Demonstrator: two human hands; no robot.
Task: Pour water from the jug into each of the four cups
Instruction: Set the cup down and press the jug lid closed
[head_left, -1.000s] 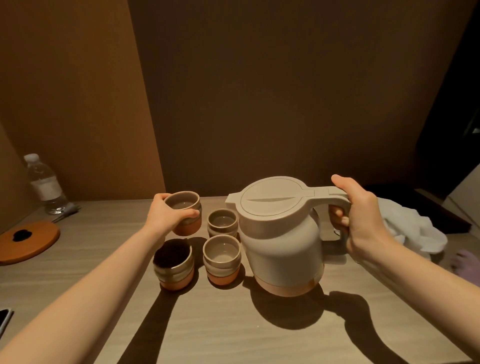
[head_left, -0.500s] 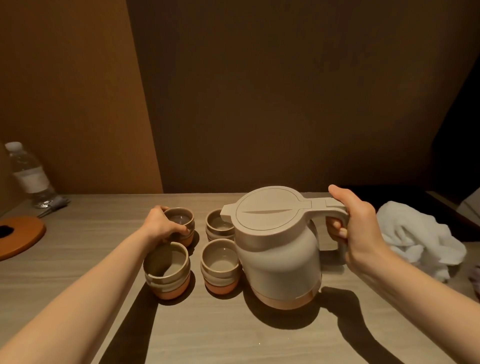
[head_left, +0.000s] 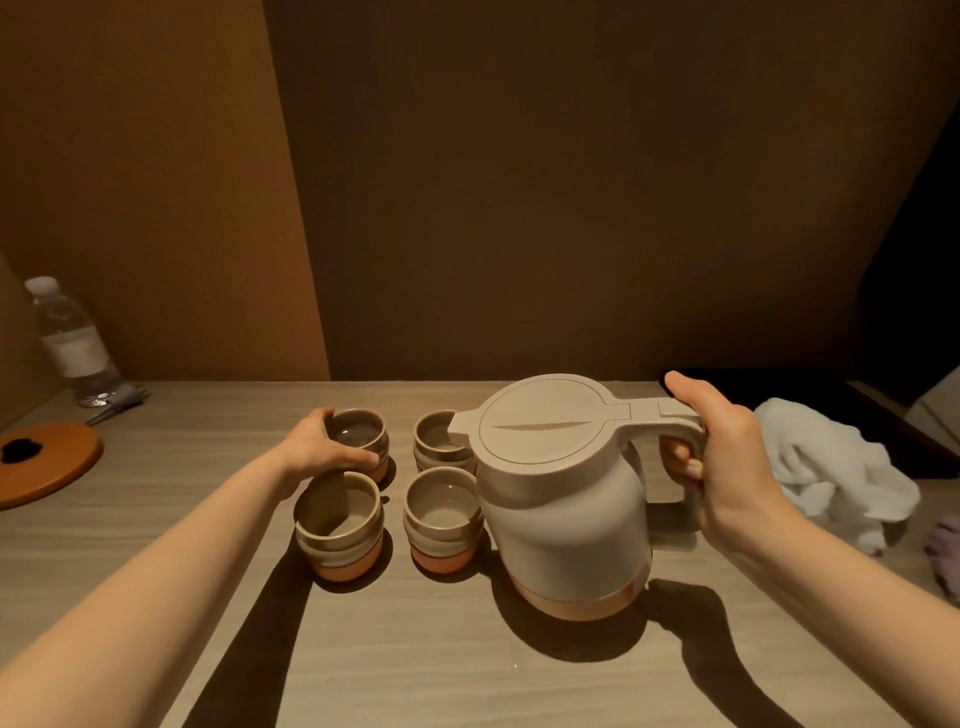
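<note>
**Four cups, one jug on the table**

Nearest me, two cups (head_left: 340, 525) (head_left: 443, 518) stand side by side on the wooden table (head_left: 415, 665), the jug (head_left: 566, 499) upright just right of them. My right hand (head_left: 727, 462) is wrapped around the jug's handle. Farther back, my left hand (head_left: 319, 449) curls around the rear left cup (head_left: 358, 434); the fourth cup (head_left: 439, 441) sits beside it. A white cloth (head_left: 831, 467) and a water bottle (head_left: 70, 343) lie beyond.

A pale wood-grain table (head_left: 415, 670) carries four cups (head_left: 340, 525) in a square, a jug (head_left: 566, 525) just right of them, a bottle (head_left: 70, 343), an orange disc (head_left: 47, 462) and a white cloth (head_left: 831, 467).
</note>
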